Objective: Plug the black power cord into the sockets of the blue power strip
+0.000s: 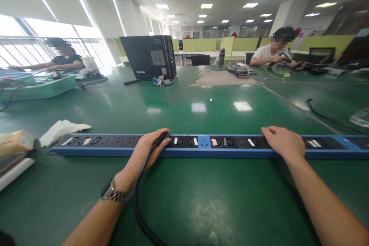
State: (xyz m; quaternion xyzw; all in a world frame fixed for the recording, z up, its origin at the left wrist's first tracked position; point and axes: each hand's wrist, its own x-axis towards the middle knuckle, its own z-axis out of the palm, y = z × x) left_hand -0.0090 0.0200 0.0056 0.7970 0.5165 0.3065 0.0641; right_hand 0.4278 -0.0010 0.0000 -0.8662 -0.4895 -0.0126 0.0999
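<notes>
Green basket (59,87): beyond and left of the left hand, a cable draped over its side, perhaps parked there to free the near part of the desk (219,200).
White tissue (63,128): left of the left hand, crumpled by the strip's end.
Power strip (215,153): lies lengthwise across the desk, sockets up, passing under both hands, likely so the outlets are easy to reach.
Computer case (138,59): beyond the left hand, standing on the desk; its pale label (158,57) is too small to read.
Left hand (152,147): closed around the plug (161,138) over the strip, its black cable (137,192) curving back toward the person; whether the plug is seated is hidden.
Strip stickers (251,142): white tags beside sockets between the hands and further out; no writing or brand is legible.
Right hand (285,142): lies over the strip, fingers bent, seemingly to steady it; whether it truly grips, I cannot tell.
Loose cord (325,115): beyond and right of the right hand, on the desk.
</notes>
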